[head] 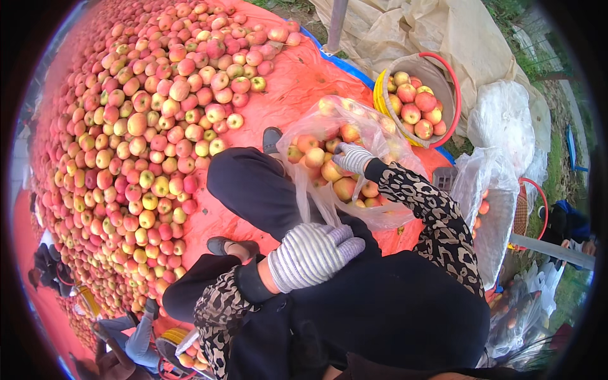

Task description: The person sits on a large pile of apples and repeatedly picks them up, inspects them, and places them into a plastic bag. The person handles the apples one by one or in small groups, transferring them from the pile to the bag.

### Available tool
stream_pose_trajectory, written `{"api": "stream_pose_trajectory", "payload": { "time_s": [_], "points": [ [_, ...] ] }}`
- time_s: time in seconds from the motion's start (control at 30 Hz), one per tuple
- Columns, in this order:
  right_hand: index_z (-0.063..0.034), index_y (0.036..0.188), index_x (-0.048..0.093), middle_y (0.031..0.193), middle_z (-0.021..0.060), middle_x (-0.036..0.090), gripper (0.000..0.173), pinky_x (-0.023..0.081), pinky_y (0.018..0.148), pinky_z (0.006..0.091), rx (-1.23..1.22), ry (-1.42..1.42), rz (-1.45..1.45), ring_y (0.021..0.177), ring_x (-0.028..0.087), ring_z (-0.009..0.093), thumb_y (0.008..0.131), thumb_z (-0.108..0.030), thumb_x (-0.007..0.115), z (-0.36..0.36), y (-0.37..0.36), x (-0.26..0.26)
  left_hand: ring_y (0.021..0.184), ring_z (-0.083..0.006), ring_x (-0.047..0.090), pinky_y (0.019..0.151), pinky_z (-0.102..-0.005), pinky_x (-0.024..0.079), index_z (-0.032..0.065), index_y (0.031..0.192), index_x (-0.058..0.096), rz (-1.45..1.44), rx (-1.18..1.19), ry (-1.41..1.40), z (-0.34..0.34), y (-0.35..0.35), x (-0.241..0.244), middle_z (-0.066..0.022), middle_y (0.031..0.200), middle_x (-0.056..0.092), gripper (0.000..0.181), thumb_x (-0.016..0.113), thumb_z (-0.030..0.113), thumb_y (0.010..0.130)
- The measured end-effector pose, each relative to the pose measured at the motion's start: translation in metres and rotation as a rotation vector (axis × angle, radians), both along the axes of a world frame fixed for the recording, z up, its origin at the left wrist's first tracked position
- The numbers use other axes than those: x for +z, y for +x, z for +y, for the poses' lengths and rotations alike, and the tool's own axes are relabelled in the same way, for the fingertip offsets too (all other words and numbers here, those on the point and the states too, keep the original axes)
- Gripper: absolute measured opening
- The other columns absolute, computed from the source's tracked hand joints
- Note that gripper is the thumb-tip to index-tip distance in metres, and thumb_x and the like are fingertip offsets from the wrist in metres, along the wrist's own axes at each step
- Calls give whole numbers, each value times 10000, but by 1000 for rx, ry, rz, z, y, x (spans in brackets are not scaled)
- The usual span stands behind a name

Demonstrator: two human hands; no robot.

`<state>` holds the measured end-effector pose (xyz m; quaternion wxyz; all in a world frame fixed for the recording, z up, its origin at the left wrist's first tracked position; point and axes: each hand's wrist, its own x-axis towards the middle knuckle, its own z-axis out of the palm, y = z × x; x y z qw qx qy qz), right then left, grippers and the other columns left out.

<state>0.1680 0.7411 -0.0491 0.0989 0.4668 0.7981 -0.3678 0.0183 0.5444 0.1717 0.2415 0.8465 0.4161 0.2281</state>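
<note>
A clear plastic bag (308, 107) full of red and yellow apples (314, 157) stands open in front of my knees. My left hand (316, 256), in a striped knit glove, grips the gathered edge of the bag at its near side. My right hand (354, 158), gloved the same way, rests on the apples inside the bag's mouth; its fingertips are partly hidden, and whether they hold an apple is unclear. Beyond the bag, a yellow basket with a fabric lining and a red handle (451, 85) holds several apples (425, 101).
A large heap of apples (137, 124) covers the red tarp (304, 71) on the left. A metal post (336, 26) stands at the tarp's blue edge. Right are a plastic-lined container (494, 223) and a metal bar (553, 251). Other people (137, 339) sit at lower left.
</note>
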Motion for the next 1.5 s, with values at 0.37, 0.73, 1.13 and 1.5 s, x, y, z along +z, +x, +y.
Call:
{"api": "stream_pose_trajectory", "payload": {
  "time_s": [0.37,0.73,1.13,1.5],
  "points": [
    [-24,1148,550,1129,198,573,423,464,868,405,204,174,183,1012,580,342,815,-279,612,7,-38,60,742,-267,614,583,-372,498,70,1097,554,-63,-109,10,-1,-8,-14,-111,940,573,353,522,128,750],
    [-7,1098,586,1005,96,631,256,486,834,281,317,-31,959,931,603,141,862,-102,615,40,-254,176,948,-302,599,788,-366,512,38,1119,561,-187,435,-5,-33,-97,-21,-154,1146,551,401,582,-24,723],
    [42,1152,507,1072,279,590,655,479,858,421,-80,172,156,1005,588,378,712,-412,676,43,-395,-30,913,-128,583,787,-241,477,1,1182,513,-832,1543,50,-102,-306,-87,-83,1024,596,290,502,21,893],
    [-53,1212,395,1159,195,493,725,497,843,434,-54,335,-50,1022,552,358,674,-384,749,16,-404,-147,956,-136,571,811,-246,462,7,1206,487,-836,1492,-177,-96,-289,-66,-86,1061,565,355,488,-13,852]
  ]
}}
